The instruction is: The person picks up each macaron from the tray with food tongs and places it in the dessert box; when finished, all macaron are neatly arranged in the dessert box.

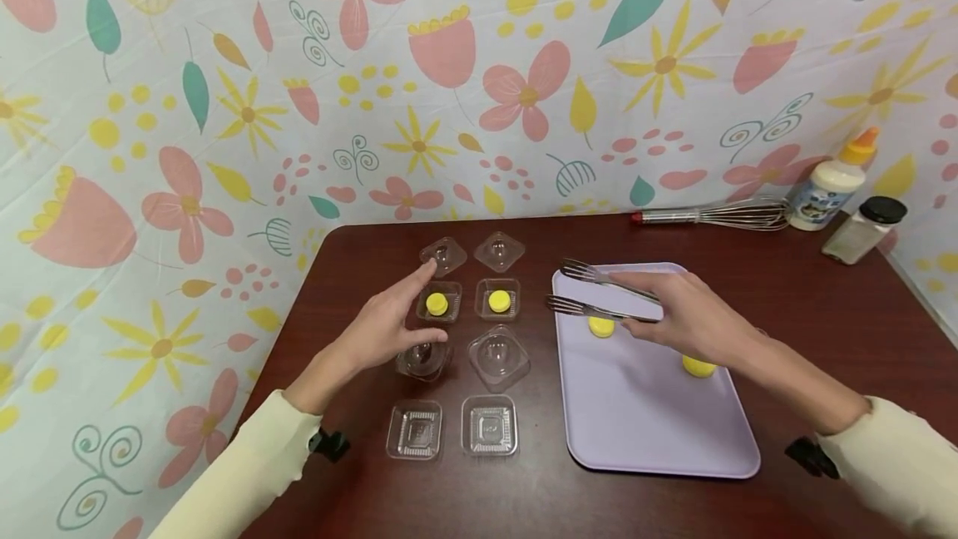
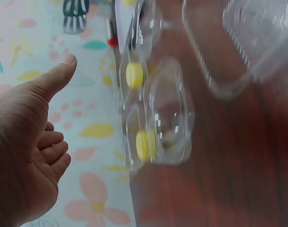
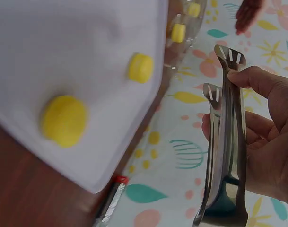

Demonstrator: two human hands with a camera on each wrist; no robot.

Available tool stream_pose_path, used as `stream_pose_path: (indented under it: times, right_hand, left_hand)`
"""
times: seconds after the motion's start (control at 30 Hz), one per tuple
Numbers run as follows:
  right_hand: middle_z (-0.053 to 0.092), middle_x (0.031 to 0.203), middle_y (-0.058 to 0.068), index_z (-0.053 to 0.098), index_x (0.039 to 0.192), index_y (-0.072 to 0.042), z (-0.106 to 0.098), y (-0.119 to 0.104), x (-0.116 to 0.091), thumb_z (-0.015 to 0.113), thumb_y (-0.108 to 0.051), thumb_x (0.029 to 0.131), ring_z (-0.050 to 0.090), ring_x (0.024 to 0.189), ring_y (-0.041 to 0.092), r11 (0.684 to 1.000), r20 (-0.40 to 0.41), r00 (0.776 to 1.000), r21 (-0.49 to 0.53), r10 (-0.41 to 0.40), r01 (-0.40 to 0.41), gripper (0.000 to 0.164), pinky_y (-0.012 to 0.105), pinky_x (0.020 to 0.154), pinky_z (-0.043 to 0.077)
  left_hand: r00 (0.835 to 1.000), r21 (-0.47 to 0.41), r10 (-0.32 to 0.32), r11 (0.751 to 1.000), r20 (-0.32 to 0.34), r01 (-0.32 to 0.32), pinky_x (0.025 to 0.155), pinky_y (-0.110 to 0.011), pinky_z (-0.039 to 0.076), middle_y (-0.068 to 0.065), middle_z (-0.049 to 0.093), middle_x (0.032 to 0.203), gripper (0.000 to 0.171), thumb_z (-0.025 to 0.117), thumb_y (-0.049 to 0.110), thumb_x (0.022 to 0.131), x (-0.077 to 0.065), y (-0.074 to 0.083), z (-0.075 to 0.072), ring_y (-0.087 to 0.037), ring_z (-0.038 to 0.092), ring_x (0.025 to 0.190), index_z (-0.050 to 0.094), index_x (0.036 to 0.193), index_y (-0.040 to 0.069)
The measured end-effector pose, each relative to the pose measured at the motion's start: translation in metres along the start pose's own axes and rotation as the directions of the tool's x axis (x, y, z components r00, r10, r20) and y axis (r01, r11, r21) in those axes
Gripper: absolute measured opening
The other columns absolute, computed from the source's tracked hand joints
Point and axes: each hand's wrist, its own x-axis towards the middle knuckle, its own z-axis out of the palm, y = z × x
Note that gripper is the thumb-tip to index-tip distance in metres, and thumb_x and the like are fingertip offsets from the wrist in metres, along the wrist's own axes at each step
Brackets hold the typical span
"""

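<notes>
My right hand [image 1: 696, 316] holds metal serving tongs [image 3: 234, 142] with slotted tips, thumb on one arm and fingers on the other. The tongs' tips are apart with nothing between them, above the upper left of a lilac tray [image 1: 644, 422]. Two round yellow macaron-like pieces lie on that tray, one [image 1: 601, 327] near the tongs and another [image 1: 699, 367] partly under my wrist. My left hand [image 1: 385, 318] hovers over the clear plastic boxes, thumb and fingers spread, holding nothing. Two box bases each contain a yellow piece, the left one [image 1: 437, 304] and the right one [image 1: 499, 300].
Domed clear lids [image 1: 499, 252] lie beside the filled bases, and more lids [image 1: 500, 358] nearer me. Two bases [image 1: 490, 426] without pieces stand at the front. Along the back are a whisk [image 1: 711, 215], a squeeze bottle [image 1: 827, 190] and a black-capped jar [image 1: 864, 231], by a flowered curtain.
</notes>
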Motion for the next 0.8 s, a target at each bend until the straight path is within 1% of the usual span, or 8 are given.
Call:
stream_pose_path:
  times: [0.1, 0.2, 0.3, 0.43, 0.57, 0.63, 0.7, 0.8]
  right_hand:
    - [0.076, 0.109, 0.007, 0.067, 0.14, 0.001, 0.001, 0.008, -0.016, 0.09, -0.004, 0.082, 0.057, 0.075, 0.013, 1.0, -0.005, 1.0, -0.002, 0.021, -0.021, 0.063, 0.027, 0.063, 0.045]
    - [0.076, 0.101, 0.006, 0.067, 0.14, 0.0, 0.003, 0.016, -0.029, 0.09, -0.002, 0.081, 0.053, 0.065, 0.006, 0.999, -0.007, 0.999, 0.003, 0.041, -0.041, 0.063, 0.025, 0.055, 0.044]
    - [0.075, 0.099, 0.007, 0.068, 0.14, -0.001, 0.005, 0.023, -0.04, 0.089, 0.0, 0.081, 0.047, 0.058, 0.003, 0.998, 0.0, 0.998, 0.027, 0.06, -0.06, 0.063, 0.024, 0.048, 0.042]
    - [0.073, 0.098, 0.008, 0.067, 0.14, 0.0, 0.008, 0.031, -0.049, 0.088, 0.0, 0.082, 0.042, 0.058, 0.003, 0.995, 0.02, 0.996, 0.039, 0.086, -0.087, 0.062, 0.024, 0.046, 0.039]
    - [0.073, 0.104, 0.013, 0.068, 0.14, 0.0, 0.011, 0.037, -0.052, 0.089, -0.001, 0.082, 0.043, 0.063, 0.006, 0.994, 0.031, 0.994, 0.03, 0.102, -0.103, 0.062, 0.025, 0.048, 0.038]
    - [0.074, 0.111, 0.017, 0.068, 0.139, 0.0, 0.013, 0.039, -0.053, 0.089, 0.0, 0.081, 0.044, 0.065, 0.007, 0.994, 0.033, 0.994, 0.028, 0.104, -0.105, 0.062, 0.025, 0.049, 0.037]
    - [0.073, 0.113, 0.018, 0.069, 0.139, 0.0, 0.015, 0.041, -0.054, 0.089, 0.001, 0.081, 0.042, 0.064, 0.006, 0.994, 0.034, 0.994, 0.024, 0.108, -0.109, 0.062, 0.025, 0.049, 0.036]
    - [0.073, 0.112, 0.018, 0.069, 0.138, 0.0, 0.017, 0.044, -0.055, 0.089, 0.001, 0.081, 0.04, 0.063, 0.005, 0.994, 0.035, 0.994, 0.026, 0.105, -0.106, 0.061, 0.024, 0.049, 0.035]
  left_hand:
    - [0.998, -0.009, 0.057, 0.998, -0.006, -0.057, 0.12, -0.05, 0.039, -0.014, 0.034, 0.171, 0.112, 0.091, 0.04, 0.085, -0.007, 0.013, 0.005, -0.03, 0.039, 0.153, 0.026, 0.169, 0.006]
    - [0.996, -0.018, 0.092, 0.996, -0.006, -0.092, 0.119, -0.049, 0.04, -0.012, 0.04, 0.168, 0.11, 0.092, 0.041, 0.084, -0.013, 0.023, 0.012, -0.027, 0.043, 0.151, 0.03, 0.168, 0.007]
    - [0.993, -0.029, 0.118, 0.993, 0.007, -0.117, 0.119, -0.048, 0.041, -0.01, 0.044, 0.166, 0.107, 0.092, 0.042, 0.083, -0.02, 0.031, 0.021, -0.026, 0.046, 0.149, 0.034, 0.166, 0.008]
    - [0.985, -0.029, 0.166, 0.986, 0.038, -0.165, 0.118, -0.05, 0.042, -0.01, 0.045, 0.165, 0.105, 0.092, 0.043, 0.083, -0.027, 0.04, 0.035, -0.028, 0.047, 0.148, 0.037, 0.165, 0.009]
    - [0.973, -0.011, 0.219, 0.976, 0.068, -0.218, 0.116, -0.05, 0.044, -0.011, 0.05, 0.161, 0.104, 0.092, 0.044, 0.082, -0.034, 0.045, 0.048, -0.028, 0.052, 0.145, 0.039, 0.164, 0.009]
    - [0.965, 0.002, 0.25, 0.968, 0.075, -0.251, 0.115, -0.049, 0.046, -0.011, 0.052, 0.159, 0.103, 0.093, 0.045, 0.082, -0.039, 0.045, 0.055, -0.026, 0.054, 0.142, 0.04, 0.163, 0.008]
    - [0.954, 0.019, 0.289, 0.956, 0.077, -0.291, 0.114, -0.047, 0.047, -0.01, 0.055, 0.157, 0.101, 0.092, 0.046, 0.082, -0.044, 0.044, 0.061, -0.025, 0.055, 0.141, 0.043, 0.161, 0.006]
    - [0.933, 0.038, 0.353, 0.933, 0.072, -0.357, 0.113, -0.044, 0.049, -0.008, 0.058, 0.153, 0.099, 0.091, 0.049, 0.082, -0.051, 0.042, 0.069, -0.023, 0.057, 0.138, 0.047, 0.158, 0.003]
